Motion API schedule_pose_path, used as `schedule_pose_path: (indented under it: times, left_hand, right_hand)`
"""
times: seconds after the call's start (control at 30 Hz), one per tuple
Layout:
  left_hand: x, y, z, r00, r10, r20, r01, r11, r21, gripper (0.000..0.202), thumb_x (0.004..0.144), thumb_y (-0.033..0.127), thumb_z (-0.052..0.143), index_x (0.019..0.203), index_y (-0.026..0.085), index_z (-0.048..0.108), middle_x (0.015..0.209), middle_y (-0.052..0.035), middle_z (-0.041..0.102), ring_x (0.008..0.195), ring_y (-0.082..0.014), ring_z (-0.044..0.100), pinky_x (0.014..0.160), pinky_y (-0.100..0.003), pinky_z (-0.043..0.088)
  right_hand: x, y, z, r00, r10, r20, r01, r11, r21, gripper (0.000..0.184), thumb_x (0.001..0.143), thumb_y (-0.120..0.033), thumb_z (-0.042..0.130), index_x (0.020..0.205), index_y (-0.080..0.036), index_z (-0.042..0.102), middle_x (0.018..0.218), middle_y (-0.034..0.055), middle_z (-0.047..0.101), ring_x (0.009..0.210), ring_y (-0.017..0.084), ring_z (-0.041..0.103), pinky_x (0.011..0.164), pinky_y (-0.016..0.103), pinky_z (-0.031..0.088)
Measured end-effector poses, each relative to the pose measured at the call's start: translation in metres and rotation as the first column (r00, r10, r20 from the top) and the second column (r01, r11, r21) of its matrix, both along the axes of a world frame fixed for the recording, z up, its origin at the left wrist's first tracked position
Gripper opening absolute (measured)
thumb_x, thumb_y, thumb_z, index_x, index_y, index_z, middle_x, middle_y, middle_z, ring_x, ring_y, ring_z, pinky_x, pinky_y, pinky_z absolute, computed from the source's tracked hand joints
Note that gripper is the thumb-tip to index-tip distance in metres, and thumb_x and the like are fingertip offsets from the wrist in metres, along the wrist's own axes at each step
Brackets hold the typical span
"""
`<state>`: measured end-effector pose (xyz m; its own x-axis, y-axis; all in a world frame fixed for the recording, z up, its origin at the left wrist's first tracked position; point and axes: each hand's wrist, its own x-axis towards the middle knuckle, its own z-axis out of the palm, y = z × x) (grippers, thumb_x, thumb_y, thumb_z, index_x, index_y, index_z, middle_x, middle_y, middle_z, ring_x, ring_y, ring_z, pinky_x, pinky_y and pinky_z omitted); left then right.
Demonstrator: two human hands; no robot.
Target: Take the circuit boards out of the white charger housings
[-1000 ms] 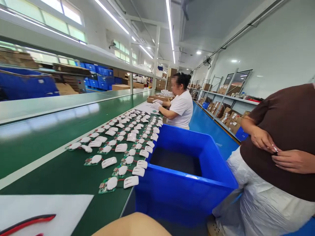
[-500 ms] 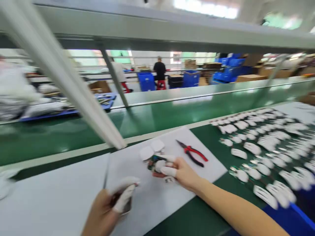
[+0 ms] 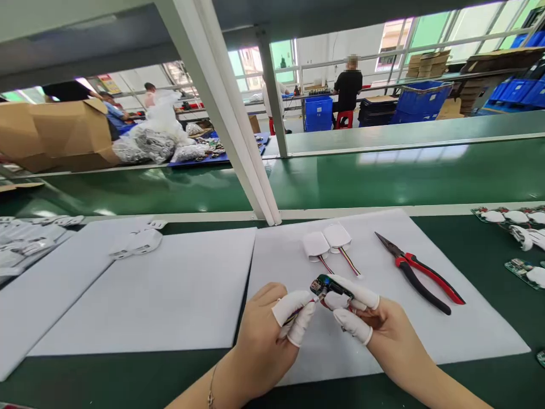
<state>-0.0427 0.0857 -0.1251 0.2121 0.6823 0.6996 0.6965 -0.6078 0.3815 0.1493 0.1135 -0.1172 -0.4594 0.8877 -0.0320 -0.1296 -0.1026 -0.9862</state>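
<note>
My right hand (image 3: 378,321), with white finger cots on, grips a small green circuit board (image 3: 327,284) that has a white rounded part on it. Close against the board's left end, my left hand (image 3: 268,329) pinches a thin wired cable (image 3: 292,317) between thumb and forefinger, both in finger cots. The cable's small white plug touches or nearly touches the board; I cannot tell if it is seated. What else lies in the left palm is hidden. Just behind the hands, two white rounded pieces (image 3: 315,244) with coloured wires lie on the white sheet (image 3: 353,358).
Red-and-black long-nose pliers (image 3: 413,272) lie right of my hands. More circuit boards (image 3: 525,272) sit at the right edge, and white plastic shells (image 3: 136,243) at the left. A pale slanted post (image 3: 238,125) stands behind the sheet, before a green conveyor (image 3: 361,176). People sit farther back.
My view has swung left and down. My left hand has come over to the circuit board in my right hand, and now pinches a cable at its end.
</note>
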Motion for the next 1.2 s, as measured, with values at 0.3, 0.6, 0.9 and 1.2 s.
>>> schedule_pose_path:
  times: [0.3,0.6,0.9,1.2]
  left_hand:
    - [0.000,0.000,0.000,0.996,0.012,-0.090,-0.010,1.000,0.021,0.010,0.088,0.007,0.056,0.096,0.011,0.061,0.062,0.0001,0.049,0.058,-0.0141,0.041,0.055,-0.028,0.040]
    - [0.002,-0.002,0.001,0.997,0.026,-0.073,-0.022,0.998,0.052,0.015,0.089,0.006,0.053,0.102,0.012,0.059,0.059,0.0020,0.047,0.057,-0.0145,0.039,0.056,-0.028,0.039]
    - [0.003,-0.002,-0.002,0.988,0.078,-0.133,-0.064,0.992,0.105,0.012,0.089,0.008,0.049,0.096,0.010,0.058,0.060,-0.0008,0.051,0.057,-0.0154,0.039,0.054,-0.030,0.040]
    - [0.006,-0.005,-0.005,0.987,0.092,-0.130,-0.071,0.984,0.160,0.019,0.082,0.000,0.046,0.081,0.016,0.056,0.056,-0.0016,0.053,0.056,-0.0166,0.043,0.060,-0.033,0.049]
  right_hand:
    - [0.000,0.002,-0.011,0.994,0.003,0.107,-0.017,0.992,0.127,0.038,0.090,-0.040,0.072,0.126,-0.033,0.067,0.106,0.0021,0.075,0.097,0.022,0.070,0.085,0.028,0.058]
    - [0.004,0.003,-0.011,0.972,-0.010,0.235,-0.044,0.974,0.223,0.032,0.091,-0.032,0.068,0.123,-0.033,0.069,0.084,-0.0036,0.075,0.076,0.017,0.070,0.069,0.021,0.059]
    - [0.002,-0.004,-0.010,0.932,-0.118,0.341,0.023,0.962,0.272,0.028,0.088,-0.037,0.070,0.114,-0.026,0.075,0.081,0.0000,0.076,0.067,0.021,0.070,0.052,0.023,0.059]
    - [-0.015,-0.017,-0.004,0.876,-0.385,0.289,0.361,0.923,0.135,0.031,0.058,-0.055,0.091,0.076,-0.033,0.080,0.079,-0.0018,0.076,0.074,0.026,0.075,0.075,0.029,0.064]
